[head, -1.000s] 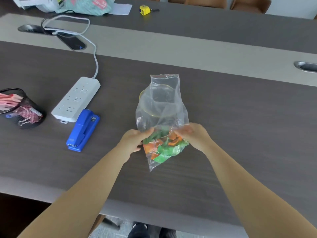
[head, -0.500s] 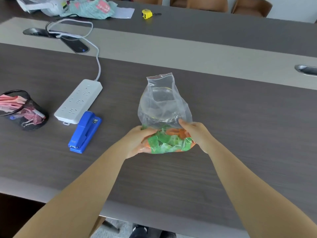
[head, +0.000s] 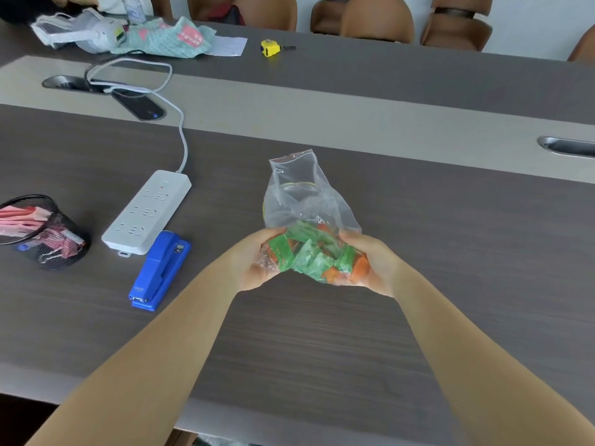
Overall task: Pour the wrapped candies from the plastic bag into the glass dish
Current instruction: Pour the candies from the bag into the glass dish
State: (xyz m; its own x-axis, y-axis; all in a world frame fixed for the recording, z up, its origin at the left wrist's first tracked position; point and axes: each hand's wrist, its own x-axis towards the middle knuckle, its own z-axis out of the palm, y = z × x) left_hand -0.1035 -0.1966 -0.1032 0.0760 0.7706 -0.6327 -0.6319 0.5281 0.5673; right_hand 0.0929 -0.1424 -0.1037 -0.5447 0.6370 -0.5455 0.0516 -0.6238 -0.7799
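A clear plastic bag (head: 301,194) lies tipped with its zip mouth pointing away from me. Green and orange wrapped candies (head: 314,257) fill its near end. My left hand (head: 254,262) grips the bag's bottom on the left, and my right hand (head: 375,262) grips it on the right. The glass dish (head: 297,185) is mostly hidden behind the bag; only a curved rim shows through the plastic near the bag's mouth.
A blue stapler (head: 161,270) and a white power strip (head: 148,212) lie to the left of my hands. A black mesh cup (head: 42,233) with clips stands at the far left. A phone (head: 138,106), a cloth and a yellow tape measure (head: 269,48) sit farther back.
Both hands have lifted the bag's candy-filled bottom and tipped it toward me, so the candies now sit between my palms. The bag's mouth points away over the dish.
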